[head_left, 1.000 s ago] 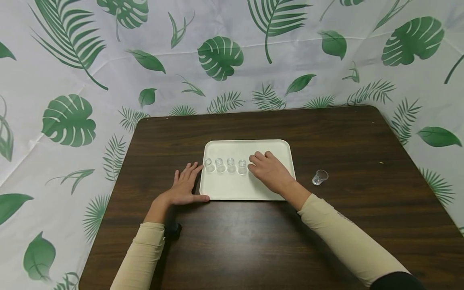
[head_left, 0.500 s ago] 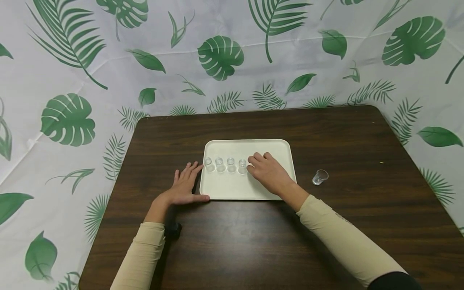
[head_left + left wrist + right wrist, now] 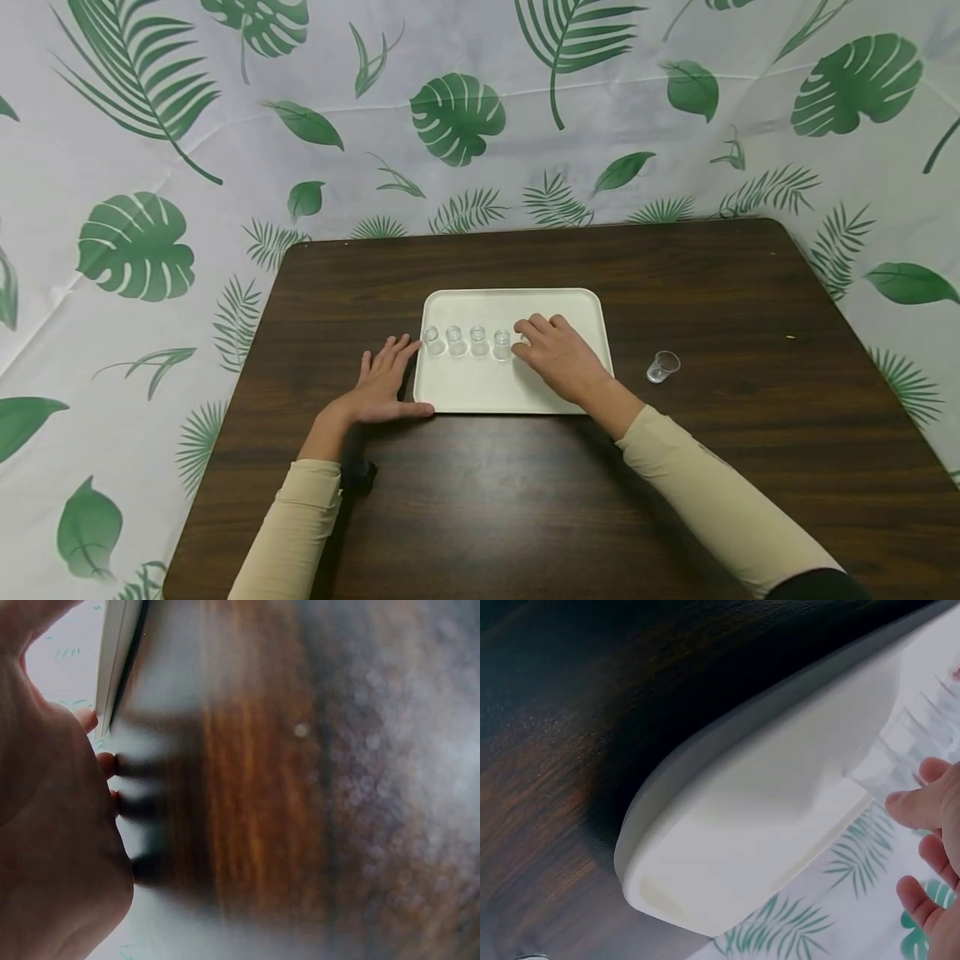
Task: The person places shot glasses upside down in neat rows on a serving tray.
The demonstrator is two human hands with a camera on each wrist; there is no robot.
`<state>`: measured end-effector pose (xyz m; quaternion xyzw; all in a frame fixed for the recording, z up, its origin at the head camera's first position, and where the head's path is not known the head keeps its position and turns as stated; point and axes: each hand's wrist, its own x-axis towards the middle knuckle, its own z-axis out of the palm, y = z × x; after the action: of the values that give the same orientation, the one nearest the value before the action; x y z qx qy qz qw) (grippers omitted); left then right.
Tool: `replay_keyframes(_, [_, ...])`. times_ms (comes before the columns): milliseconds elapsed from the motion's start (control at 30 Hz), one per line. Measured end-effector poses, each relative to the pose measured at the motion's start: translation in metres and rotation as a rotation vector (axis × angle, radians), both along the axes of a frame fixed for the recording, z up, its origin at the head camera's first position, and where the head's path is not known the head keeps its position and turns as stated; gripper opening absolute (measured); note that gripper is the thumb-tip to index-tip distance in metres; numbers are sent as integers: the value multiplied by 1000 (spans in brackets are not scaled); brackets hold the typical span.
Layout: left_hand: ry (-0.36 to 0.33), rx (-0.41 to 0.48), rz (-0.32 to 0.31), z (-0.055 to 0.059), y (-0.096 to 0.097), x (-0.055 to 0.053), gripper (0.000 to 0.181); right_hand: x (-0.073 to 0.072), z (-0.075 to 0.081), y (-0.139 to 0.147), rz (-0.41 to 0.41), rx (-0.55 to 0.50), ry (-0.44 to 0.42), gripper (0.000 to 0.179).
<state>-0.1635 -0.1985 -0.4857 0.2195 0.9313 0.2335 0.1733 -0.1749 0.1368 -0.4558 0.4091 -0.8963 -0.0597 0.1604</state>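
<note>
Several small clear shot glasses (image 3: 478,342) stand in a row on a cream tray (image 3: 480,392). My right hand (image 3: 558,354) is over the tray at the right end of that row, its thumb and index finger pinching another shot glass (image 3: 879,769), mostly hidden by the hand in the head view. The other fingers of this hand are lifted. My left hand (image 3: 381,390) lies spread at the tray's left side, fingertips at the edge and thumb at the near left corner. In the left wrist view only the palm and some fingertips show beside the tray rim (image 3: 120,652).
One more clear shot glass (image 3: 663,367) sits on the dark wooden table (image 3: 480,508), right of the tray. A leaf-print cloth (image 3: 457,121) hangs behind the table and along its sides.
The right hand has shifted only slightly at the end of the row. Left hand, tray and the other glasses look unmoved.
</note>
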Motion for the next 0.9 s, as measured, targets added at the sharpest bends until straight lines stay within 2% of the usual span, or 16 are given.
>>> replay_keyframes(200, [6,1,1,0,0,0,111,3,7,4,-13,-78,-43,38])
replay_keyframes(300, [6,-1,1,0,0,0,111,6,12,8,-34,-152,-60,39])
replay_keyframes(433, [3,0,0,0,-1,0,111,10,18,15,-91,-245,-92,31])
replay_keyframes(567, [1,-5,3,0,0,0,111,15,23,28,-175,-339,-143,25])
replay_keyframes(900, [27,14,-4,-9,-3,-1,114,32,23,85,-445,-622,-251,39])
